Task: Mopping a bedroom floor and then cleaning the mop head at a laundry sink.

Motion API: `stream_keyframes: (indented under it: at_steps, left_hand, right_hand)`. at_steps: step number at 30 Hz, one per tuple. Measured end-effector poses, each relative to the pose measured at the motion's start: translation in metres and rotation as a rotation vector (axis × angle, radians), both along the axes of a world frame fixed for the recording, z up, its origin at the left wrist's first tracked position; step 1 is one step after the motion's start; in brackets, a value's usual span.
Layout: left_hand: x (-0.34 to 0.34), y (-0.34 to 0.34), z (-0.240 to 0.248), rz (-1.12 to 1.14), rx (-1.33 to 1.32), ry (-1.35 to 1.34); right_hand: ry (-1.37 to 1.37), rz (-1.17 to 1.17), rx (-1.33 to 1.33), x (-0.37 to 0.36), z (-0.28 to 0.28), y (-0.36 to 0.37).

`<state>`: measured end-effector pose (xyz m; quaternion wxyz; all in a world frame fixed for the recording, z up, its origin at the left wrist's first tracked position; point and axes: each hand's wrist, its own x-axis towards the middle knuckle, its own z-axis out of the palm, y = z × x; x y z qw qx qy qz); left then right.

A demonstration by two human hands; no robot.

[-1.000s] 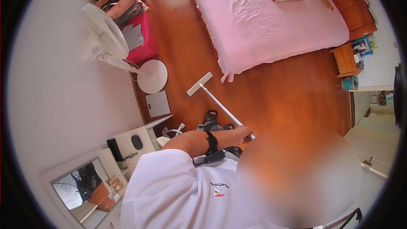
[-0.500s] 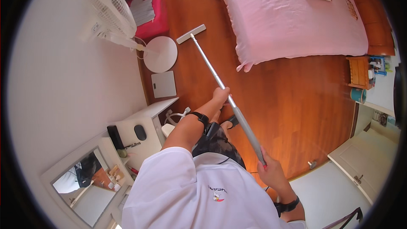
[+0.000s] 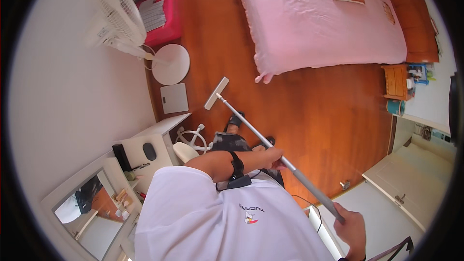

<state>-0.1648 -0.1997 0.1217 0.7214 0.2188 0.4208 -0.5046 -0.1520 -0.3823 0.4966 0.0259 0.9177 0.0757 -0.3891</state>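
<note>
A flat mop slants across the wooden floor, with a silver pole and a grey grip. Its narrow white head rests on the boards ahead of my feet, close to the white scale. Partway down the pole, my left hand is wrapped round it. At the right, my right hand closes over the top end of the grey grip, near a white surface.
A white fan and a white scale stand along the left wall. The pink-covered bed is ahead right. Left of my legs are a white chair base and a dresser; a cabinet door stands right.
The mop head has come back toward me and turned. My left hand has moved nearer my body, and my right hand has gone right and back. One foot now shows farther forward.
</note>
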Motion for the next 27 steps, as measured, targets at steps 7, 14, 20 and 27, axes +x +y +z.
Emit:
stream_keyframes:
  at_steps: [7,14,20,27]
  left_hand:
    - [0.031,-0.051,0.010,0.151,0.072,-0.021]
    - [0.055,-0.108,-0.058,0.142,0.468,-0.091]
    - [0.013,-0.222,-0.103,-0.188,0.424,-0.108]
    - [0.009,-0.323,-0.038,-0.156,0.176,-0.022]
  right_hand:
    - [-0.137,0.008,0.217,0.021,0.006,-0.080]
    - [0.065,-0.193,0.327,0.003,-0.111,-0.165]
    - [0.233,-0.299,0.248,-0.019,-0.099,-0.263]
    - [0.023,-0.335,0.307,-0.022,-0.030,-0.363]
